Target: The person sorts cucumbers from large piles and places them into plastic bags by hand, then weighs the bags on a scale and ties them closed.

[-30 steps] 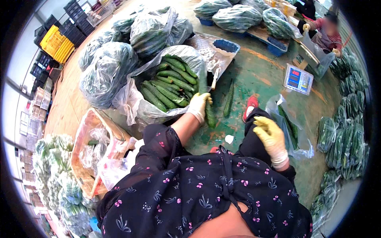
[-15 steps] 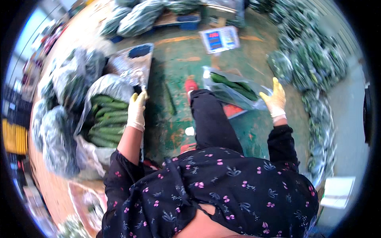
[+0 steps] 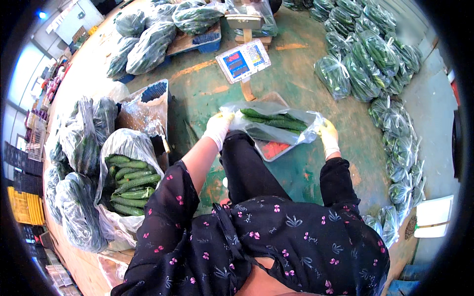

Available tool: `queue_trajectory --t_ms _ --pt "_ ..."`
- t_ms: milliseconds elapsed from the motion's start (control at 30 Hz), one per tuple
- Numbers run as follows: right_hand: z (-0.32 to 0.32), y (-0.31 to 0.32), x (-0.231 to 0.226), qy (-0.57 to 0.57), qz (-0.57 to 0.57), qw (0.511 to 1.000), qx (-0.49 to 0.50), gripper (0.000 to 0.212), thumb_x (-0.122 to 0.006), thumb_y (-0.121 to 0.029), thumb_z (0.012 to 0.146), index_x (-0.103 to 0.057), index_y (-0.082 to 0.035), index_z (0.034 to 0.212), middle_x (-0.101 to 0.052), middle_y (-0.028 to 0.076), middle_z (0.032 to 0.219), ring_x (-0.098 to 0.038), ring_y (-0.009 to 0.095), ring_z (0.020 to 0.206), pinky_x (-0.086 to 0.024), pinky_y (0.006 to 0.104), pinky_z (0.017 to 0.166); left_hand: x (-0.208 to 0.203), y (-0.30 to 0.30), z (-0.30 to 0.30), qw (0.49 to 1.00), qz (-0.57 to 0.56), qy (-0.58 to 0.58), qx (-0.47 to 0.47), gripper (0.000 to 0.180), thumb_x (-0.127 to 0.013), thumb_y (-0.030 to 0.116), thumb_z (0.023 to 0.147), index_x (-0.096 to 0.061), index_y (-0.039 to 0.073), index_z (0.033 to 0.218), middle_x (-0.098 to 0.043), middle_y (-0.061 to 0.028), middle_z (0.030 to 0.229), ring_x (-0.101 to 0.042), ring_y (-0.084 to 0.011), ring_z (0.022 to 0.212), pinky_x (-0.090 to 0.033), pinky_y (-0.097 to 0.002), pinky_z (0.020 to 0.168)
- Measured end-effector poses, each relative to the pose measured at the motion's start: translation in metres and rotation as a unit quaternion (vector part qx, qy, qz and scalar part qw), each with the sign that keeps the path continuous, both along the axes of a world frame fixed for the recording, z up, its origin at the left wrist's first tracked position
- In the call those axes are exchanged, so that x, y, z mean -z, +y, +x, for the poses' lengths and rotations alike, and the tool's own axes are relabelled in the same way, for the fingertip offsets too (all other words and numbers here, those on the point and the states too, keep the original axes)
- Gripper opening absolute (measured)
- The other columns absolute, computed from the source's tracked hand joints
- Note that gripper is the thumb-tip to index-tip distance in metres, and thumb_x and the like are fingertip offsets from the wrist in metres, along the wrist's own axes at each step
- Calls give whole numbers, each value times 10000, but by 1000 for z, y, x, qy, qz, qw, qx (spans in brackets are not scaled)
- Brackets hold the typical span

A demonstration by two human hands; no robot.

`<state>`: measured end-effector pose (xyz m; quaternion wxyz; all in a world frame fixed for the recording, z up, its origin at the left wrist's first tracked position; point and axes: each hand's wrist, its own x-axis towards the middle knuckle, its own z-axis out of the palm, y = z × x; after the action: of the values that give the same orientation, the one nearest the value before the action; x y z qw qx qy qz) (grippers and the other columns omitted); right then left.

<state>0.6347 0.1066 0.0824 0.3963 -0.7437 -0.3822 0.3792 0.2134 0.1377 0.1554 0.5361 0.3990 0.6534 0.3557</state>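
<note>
A clear plastic bag point(image 3: 256, 129) with several long green cucumbers point(image 3: 276, 121) in it lies over a shallow tray point(image 3: 270, 157) with a red patch, in front of my legs. Both my hands wear pale yellow and white gloves. My left hand point(image 3: 218, 129) is closed on the bag's left end. At the opposite end, my right hand point(image 3: 328, 136) grips the gathered plastic, its fingers partly hidden by the bag. To my left, a large open plastic sack point(image 3: 129, 143) holds loose cucumbers point(image 3: 133, 182).
A scale's display point(image 3: 243, 60) stands beyond the tray. Filled bags of cucumbers point(image 3: 365, 59) line the right side, and big full sacks point(image 3: 79, 207) crowd the left. More sacks point(image 3: 150, 49) rest on a pallet point(image 3: 197, 42) at the back. A worn crate point(image 3: 143, 106) stands beside the open sack.
My left hand has moved right, from beside the open sack to the bag's left end. My right hand has closed on its right end. The view has shifted, showing more of the scale.
</note>
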Motion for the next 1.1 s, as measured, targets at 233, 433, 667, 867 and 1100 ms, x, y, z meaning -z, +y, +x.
queue_trajectory --t_ms 233,433,667,867,1100 --pt "-58 11 -91 413 210 877 -131 473 -553 -118 916 -477 1 1368 -638 36 883 -589 122 691 -519 272 675 -79 -10 37 985 78 -90 127 255 -628 242 915 -704 0 937 -721 -45 897 -610 -116 820 -466 -269 785" --pt "-82 -2 -137 291 95 902 -304 783 -643 -131 883 -197 -12 1515 -606 37 846 -541 90 664 -474 239 619 -85 -6 43 950 144 139 240 227 -621 249 936 -708 60 843 -683 0 775 -544 -83 671 -465 -279 643" --pt "-117 8 -158 153 188 924 -296 794 -743 -55 732 -393 -20 1444 -495 -11 903 -457 70 812 -415 193 745 -92 11 58 688 508 404 325 171 -658 224 769 -634 81 677 -620 -102 717 -607 -325 759 -489 -436 724" --pt "-173 47 -64 -88 250 890 -370 480 -707 -149 788 -581 -65 1244 -657 106 1071 -625 231 931 -495 339 838 -96 24 87 665 482 423 382 170 -650 261 737 -653 99 684 -635 -76 750 -614 -306 812 -475 -442 747" --pt "-165 61 -125 52 200 934 -291 129 -644 -110 869 -725 -28 926 -697 89 882 -649 185 829 -500 296 750 -54 47 57 843 370 201 333 760 -794 265 738 -436 20 1362 -473 -212 1363 -451 -356 1281 -362 -420 1087"
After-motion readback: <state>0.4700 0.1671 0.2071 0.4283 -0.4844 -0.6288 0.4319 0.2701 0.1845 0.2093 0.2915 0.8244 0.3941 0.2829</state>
